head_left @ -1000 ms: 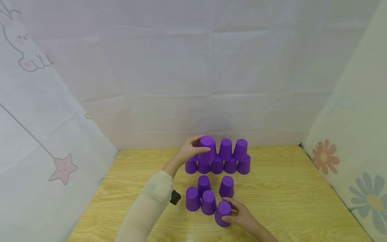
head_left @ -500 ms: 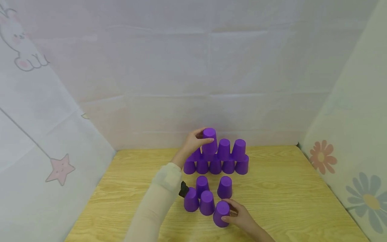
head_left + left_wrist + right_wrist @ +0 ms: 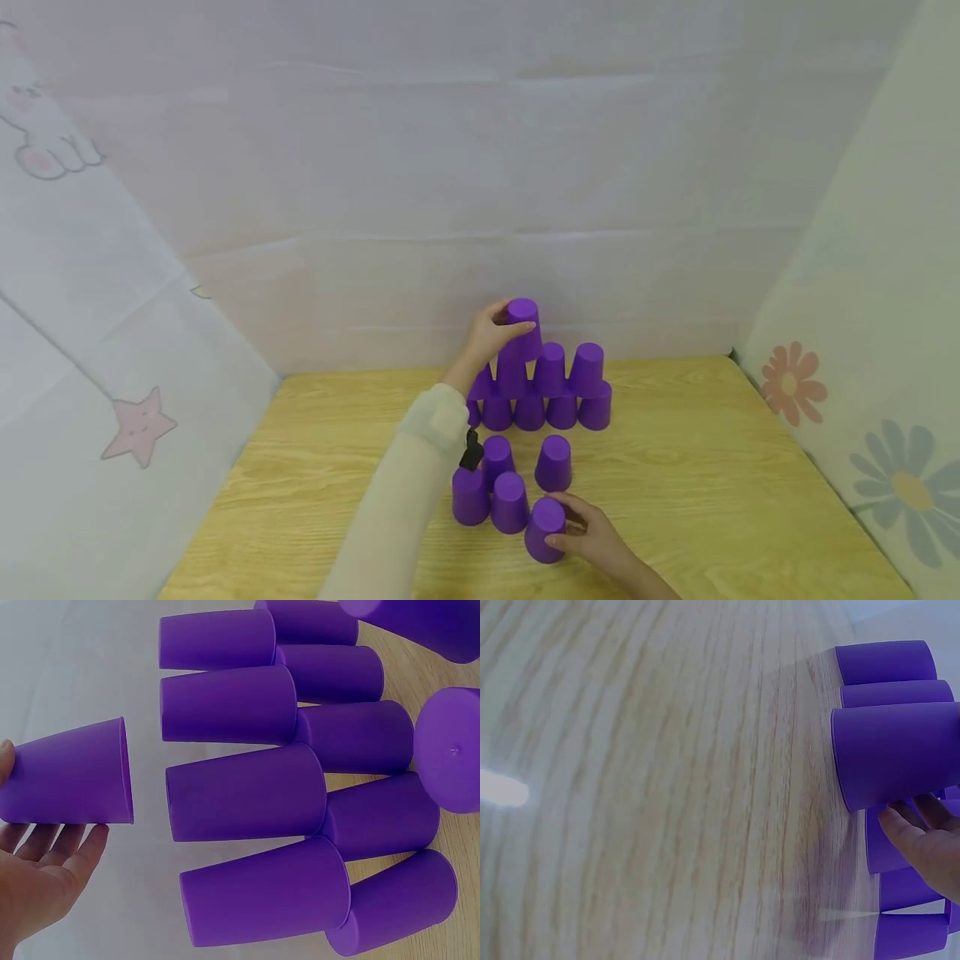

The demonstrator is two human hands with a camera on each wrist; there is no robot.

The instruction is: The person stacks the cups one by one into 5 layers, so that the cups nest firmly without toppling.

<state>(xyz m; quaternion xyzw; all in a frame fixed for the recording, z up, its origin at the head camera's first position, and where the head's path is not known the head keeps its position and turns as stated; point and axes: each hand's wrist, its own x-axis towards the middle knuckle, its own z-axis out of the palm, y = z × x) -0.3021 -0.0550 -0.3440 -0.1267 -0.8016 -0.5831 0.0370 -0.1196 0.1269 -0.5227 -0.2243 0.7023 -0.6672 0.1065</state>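
My left hand [image 3: 486, 340] grips an upside-down purple cup [image 3: 527, 333] between thumb and fingers, above a two-tier wall of purple cups. In the left wrist view a gap separates this cup's rim from the upper row [image 3: 247, 791]. That row stands on the bottom row [image 3: 528, 412], its left end partly hidden by my arm. Near the front, my right hand [image 3: 600, 542] holds another upside-down cup [image 3: 545, 533] at its side, thumb in front. In the right wrist view the rim of this cup [image 3: 900, 754] meets the table.
Several upside-down cups stand between the wall and me, among them a front cup [image 3: 510, 504] and a cup [image 3: 554, 464] farther right. A black wrist device [image 3: 471, 452] hangs close to the left ones. The wooden table [image 3: 697, 475] ends at pale printed cloth [image 3: 630, 183].
My left hand has raised its cup and carried it slightly right, from in front of the upper row to above it. My right hand keeps its hold on the front cup.
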